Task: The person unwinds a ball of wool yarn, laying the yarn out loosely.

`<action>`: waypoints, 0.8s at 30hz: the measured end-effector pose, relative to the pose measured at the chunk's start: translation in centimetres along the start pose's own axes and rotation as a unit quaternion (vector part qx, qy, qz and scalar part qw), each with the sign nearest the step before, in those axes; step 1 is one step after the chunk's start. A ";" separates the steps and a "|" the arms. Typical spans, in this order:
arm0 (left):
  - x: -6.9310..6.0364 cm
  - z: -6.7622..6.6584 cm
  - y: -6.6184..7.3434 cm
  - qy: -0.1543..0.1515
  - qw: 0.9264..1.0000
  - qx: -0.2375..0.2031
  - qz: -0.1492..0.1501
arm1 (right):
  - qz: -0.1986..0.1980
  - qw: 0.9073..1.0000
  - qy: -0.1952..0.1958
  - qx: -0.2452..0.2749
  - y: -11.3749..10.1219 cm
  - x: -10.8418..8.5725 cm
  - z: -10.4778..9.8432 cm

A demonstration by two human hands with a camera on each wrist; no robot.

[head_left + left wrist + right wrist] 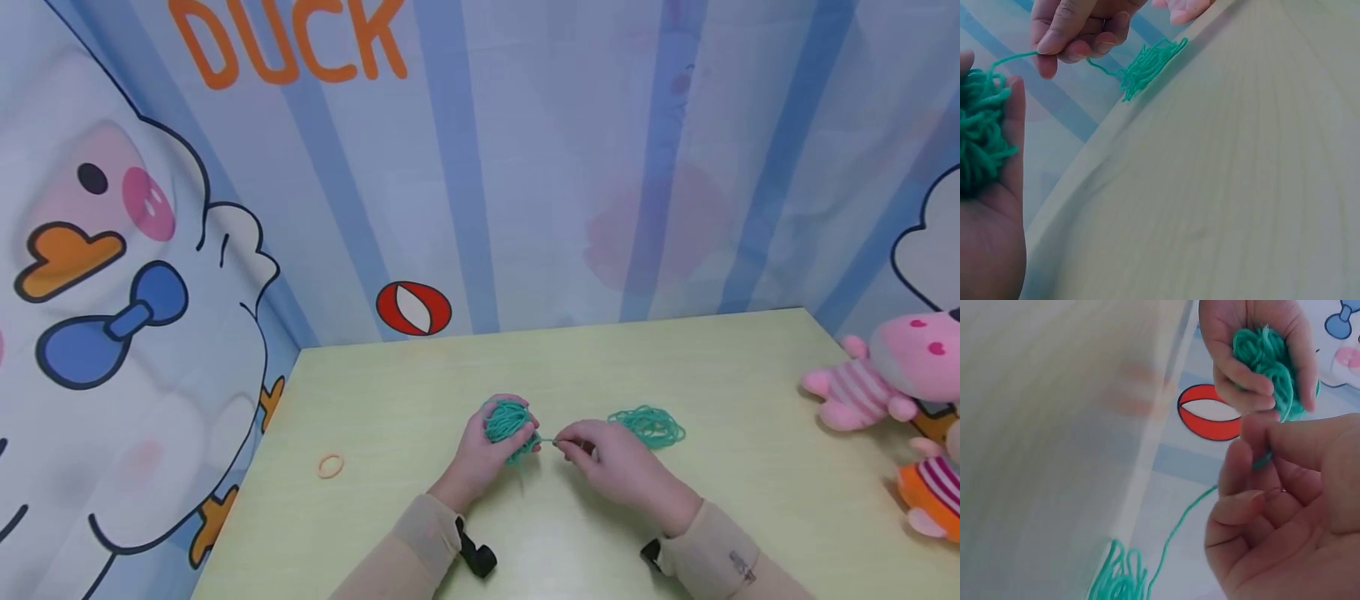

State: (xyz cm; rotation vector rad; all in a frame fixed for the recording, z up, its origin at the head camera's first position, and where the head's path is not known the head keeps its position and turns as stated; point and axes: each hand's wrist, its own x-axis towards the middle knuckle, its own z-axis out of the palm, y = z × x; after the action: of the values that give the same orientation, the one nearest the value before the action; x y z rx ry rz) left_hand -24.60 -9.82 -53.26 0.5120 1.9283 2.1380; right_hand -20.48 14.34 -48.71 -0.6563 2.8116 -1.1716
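A bundle of green yarn (pixel 507 421) sits in my left hand (pixel 480 450), with the fingers and thumb curled round it. My right hand (pixel 626 467) pinches a single strand between thumb and forefinger, a short way to the right of the bundle. That strand (pixel 1015 57) runs taut from the bundle to the pinching fingers in the left wrist view. Beyond the right hand lies a loose heap of the same yarn (pixel 649 427) on the table. In the right wrist view, a slack strand (pixel 1175 531) joins the right hand to this heap.
A small orange ring (pixel 330 466) lies on the pale table (pixel 375 400) at the left. Pink plush toys (pixel 873 375) are at the right edge. A printed cloth backdrop (pixel 540 167) with a duck rises behind the table. A black strap (pixel 476 554) hangs at the left cuff.
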 end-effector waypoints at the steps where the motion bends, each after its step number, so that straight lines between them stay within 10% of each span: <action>1: 0.0 0.0 0.0 0.004 1.000 0.003 0.000 | 0.008 1.000 0.001 0.005 0.0 0.0 -0.2; 16: -0.1 -0.1 0.1 0.052 0.998 0.018 -0.001 | 0.101 0.989 0.098 -0.041 3.8 -1.6 -7.2; 24: 0.0 -0.3 0.0 0.058 0.998 0.017 0.000 | 0.180 0.976 0.086 -0.083 6.0 -1.9 -8.3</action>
State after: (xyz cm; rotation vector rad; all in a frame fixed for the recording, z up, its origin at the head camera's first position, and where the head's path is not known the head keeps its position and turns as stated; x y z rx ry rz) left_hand -24.70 -10.07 -53.24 0.4018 2.0270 2.1837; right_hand -22.51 24.43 -47.13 -0.0389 3.0156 -0.9775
